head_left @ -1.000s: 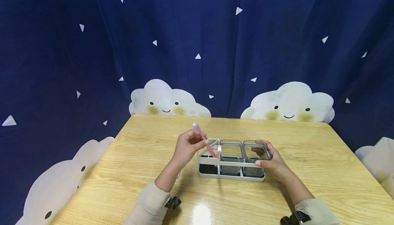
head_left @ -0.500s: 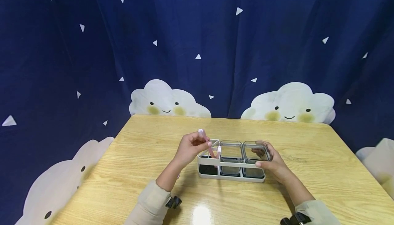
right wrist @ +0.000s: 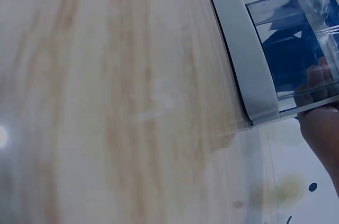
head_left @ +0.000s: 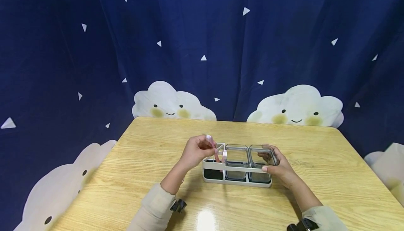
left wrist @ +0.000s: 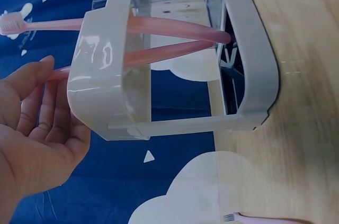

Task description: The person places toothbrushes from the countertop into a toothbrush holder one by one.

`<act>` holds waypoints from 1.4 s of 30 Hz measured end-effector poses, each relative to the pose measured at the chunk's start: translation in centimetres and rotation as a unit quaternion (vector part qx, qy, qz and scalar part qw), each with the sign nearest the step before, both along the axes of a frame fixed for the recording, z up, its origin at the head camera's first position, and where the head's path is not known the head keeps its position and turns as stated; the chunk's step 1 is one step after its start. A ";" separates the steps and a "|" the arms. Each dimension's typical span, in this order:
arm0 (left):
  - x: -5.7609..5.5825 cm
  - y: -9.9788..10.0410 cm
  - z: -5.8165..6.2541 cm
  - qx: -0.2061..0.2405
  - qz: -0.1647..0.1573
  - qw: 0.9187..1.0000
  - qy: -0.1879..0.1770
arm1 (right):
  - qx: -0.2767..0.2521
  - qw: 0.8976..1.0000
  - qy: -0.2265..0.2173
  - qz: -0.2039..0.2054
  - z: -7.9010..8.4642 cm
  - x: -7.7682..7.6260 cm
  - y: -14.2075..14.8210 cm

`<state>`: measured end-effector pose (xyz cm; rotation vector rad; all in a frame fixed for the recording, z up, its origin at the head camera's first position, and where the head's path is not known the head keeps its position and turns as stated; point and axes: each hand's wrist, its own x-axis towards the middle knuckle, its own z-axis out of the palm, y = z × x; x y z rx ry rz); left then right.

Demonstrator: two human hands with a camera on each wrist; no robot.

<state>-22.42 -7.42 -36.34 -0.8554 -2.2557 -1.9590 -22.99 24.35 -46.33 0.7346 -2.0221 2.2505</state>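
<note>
Okay, left grip [head_left: 195, 152] is closed in a thumb-and-finger pinch on a pink toothbrush [head_left: 210, 142]; brush head sticks up above it, lower end inside the end compartment of a white rack [head_left: 238, 169] to its right. Second toothbrush [left wrist: 12, 24] leans in that same compartment, just beside the grip. Right grip [head_left: 282, 167] holds the rack's opposite end, thumb on front rail, fingers behind the nearest clear cup [head_left: 260, 153]. From where I stand, a third toothbrush [left wrist: 265, 220] on the worktop [head_left: 315, 160] is mostly hidden near the left grip.
</note>
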 end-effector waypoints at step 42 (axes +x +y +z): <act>-1.5 -5.8 -4.2 -0.076 0.017 0.996 -0.040 | 0.002 1.000 0.000 -0.006 0.0 0.2 -0.1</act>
